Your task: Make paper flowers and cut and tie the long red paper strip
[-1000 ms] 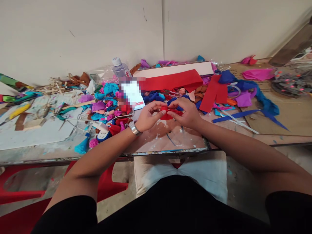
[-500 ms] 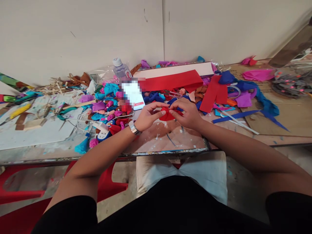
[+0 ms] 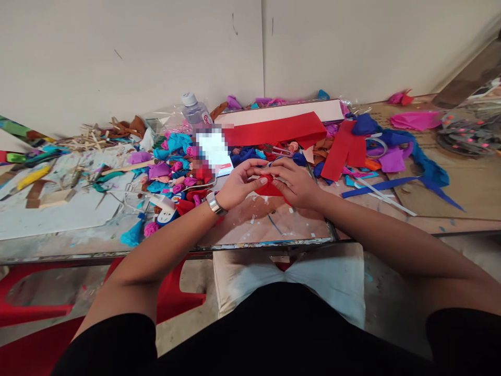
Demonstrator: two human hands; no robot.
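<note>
A bunched piece of red crepe paper [image 3: 268, 188] is held between my two hands above the table's front part. My left hand [image 3: 239, 187], with a metal watch [image 3: 215, 203] on the wrist, pinches its left side between thumb and fingers. From the right, my right hand [image 3: 298, 183] grips the same paper, its fingers curled over the top and nearly meeting the left fingertips. Part of the paper is hidden under the fingers. Just beyond my left hand lies a lit phone [image 3: 219, 151], partly blurred out.
Crumpled paper flowers [image 3: 172, 169] in several colours heap up on the left, beside a power strip [image 3: 167, 215]. A plastic bottle [image 3: 195, 112] stands behind the phone. Red paper strips [image 3: 277, 129] lie at the back. Yellow-handled tool [image 3: 33, 177] and pliers [image 3: 107, 176] lie far left.
My right hand's fingers have reached over the top of the red paper toward my left fingertips. The paper's loose right end has swung down and is now mostly covered by that hand.
</note>
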